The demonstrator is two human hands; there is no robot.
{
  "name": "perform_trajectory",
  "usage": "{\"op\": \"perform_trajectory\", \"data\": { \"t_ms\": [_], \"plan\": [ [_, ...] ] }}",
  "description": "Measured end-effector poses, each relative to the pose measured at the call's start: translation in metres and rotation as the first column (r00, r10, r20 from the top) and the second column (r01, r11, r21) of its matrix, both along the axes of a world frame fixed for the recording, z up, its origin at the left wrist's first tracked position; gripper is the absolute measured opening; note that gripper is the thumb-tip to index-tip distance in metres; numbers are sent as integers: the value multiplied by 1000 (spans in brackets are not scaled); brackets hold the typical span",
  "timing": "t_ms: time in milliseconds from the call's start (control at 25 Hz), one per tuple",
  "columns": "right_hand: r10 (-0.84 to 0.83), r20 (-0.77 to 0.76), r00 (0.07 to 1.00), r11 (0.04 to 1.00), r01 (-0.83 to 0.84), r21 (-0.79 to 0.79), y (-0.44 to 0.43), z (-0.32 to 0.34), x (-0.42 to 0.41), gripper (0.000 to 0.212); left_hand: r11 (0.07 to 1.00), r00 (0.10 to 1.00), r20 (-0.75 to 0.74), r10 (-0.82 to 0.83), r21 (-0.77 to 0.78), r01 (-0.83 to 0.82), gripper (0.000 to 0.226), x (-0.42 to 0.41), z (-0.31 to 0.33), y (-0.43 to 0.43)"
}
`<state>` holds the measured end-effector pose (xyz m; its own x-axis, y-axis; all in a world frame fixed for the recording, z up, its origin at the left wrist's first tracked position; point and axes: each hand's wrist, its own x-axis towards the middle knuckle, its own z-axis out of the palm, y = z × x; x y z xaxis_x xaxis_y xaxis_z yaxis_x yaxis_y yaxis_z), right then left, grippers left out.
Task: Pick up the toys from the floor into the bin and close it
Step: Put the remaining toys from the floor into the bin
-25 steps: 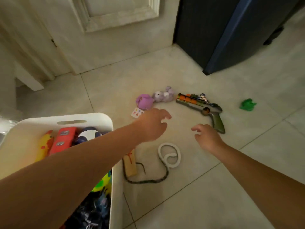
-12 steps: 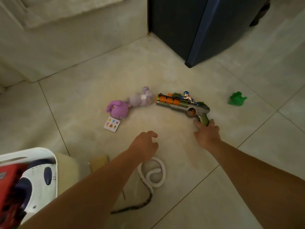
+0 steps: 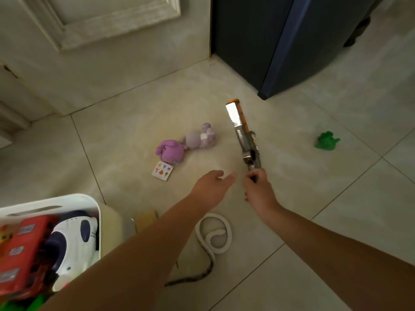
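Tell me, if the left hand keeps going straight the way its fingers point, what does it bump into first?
Probably the toy gun, held up in the right hand. The left hand points up-right toward it, though depth is unclear, so it might pass underneath.

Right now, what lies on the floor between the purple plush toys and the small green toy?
In the head view, only the orange-and-grey toy blaster, held up by the right hand, crosses between the purple plush toys and green toy; otherwise bare tile.
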<state>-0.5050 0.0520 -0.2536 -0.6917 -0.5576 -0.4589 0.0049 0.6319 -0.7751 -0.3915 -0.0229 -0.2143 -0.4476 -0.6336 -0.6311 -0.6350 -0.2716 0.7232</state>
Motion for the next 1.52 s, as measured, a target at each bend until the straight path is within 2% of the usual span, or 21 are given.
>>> {"op": "perform_trajectory", "data": {
  "t_ms": [40,120,200,320,400,480,520,560,600,640,720,760,840,920,960,1040,1120,1240,1280,1400,1520],
  "plan": [
    [47,28,999,998,-46,-39,0,4,12,13,994,996,-57,64,93,-58,63,1,7,1],
    [148,75,986,984,-139,-110,-2,11,39,11,979,986,-117,115,184,-92,62,7,12,-2],
    [232,75,970,959,-215,-184,-4,17,64,19,966,969,-169,182,213,-145,49,16,18,-8],
    [344,64,937,899,-309,-312,-11,35,88,29,916,907,-173,384,200,-349,32,33,29,-32],
    [408,16,913,855,-376,-356,-26,47,91,27,872,857,-183,482,189,-451,29,43,36,-57],
    [339,-148,929,853,-370,-369,-54,45,80,14,818,783,-238,574,209,-536,28,49,46,-87],
    [279,-280,919,875,-364,-320,-73,40,71,12,794,747,-266,609,207,-572,27,53,51,-103],
    [272,-428,862,889,-395,-230,-93,30,60,26,779,725,-285,626,194,-597,28,57,56,-118],
    [355,-555,752,882,-467,-69,-112,21,51,43,772,716,-294,633,172,-611,29,62,62,-130],
    [479,-594,646,849,-512,127,-130,14,44,59,770,714,-299,633,152,-619,30,67,67,-139],
    [731,-499,465,677,-584,448,-161,7,41,84,772,715,-306,628,125,-624,30,79,73,-149],
    [799,-439,412,601,-593,536,-172,9,44,90,770,714,-307,630,122,-627,30,85,75,-149],
    [859,-345,377,510,-581,635,-189,5,54,95,773,713,-313,627,139,-619,35,98,80,-146],
    [864,-258,431,487,-591,643,-195,12,69,87,789,722,-328,609,154,-595,41,112,84,-144],
    [862,-239,447,491,-619,613,-194,17,75,71,800,730,-338,595,157,-579,42,118,87,-143],
    [878,-258,404,475,-659,583,-189,18,81,42,820,745,-353,567,149,-553,42,127,91,-141],
    [860,-303,411,508,-631,586,-182,12,83,45,831,755,-360,549,132,-541,43,132,93,-138],
    [777,-261,573,602,-555,575,-152,-1,80,57,852,773,-369,515,128,-507,46,133,95,-127],
    [759,-263,595,623,-549,556,-139,-4,79,58,866,784,-379,492,123,-484,47,133,96,-122],
    [732,-266,628,674,-609,418,-101,6,75,51,913,813,-428,395,85,-399,47,136,104,-109],
    [669,-212,712,742,-620,257,-81,47,80,29,935,820,-464,334,56,-349,44,150,124,-93]
  ]
}}
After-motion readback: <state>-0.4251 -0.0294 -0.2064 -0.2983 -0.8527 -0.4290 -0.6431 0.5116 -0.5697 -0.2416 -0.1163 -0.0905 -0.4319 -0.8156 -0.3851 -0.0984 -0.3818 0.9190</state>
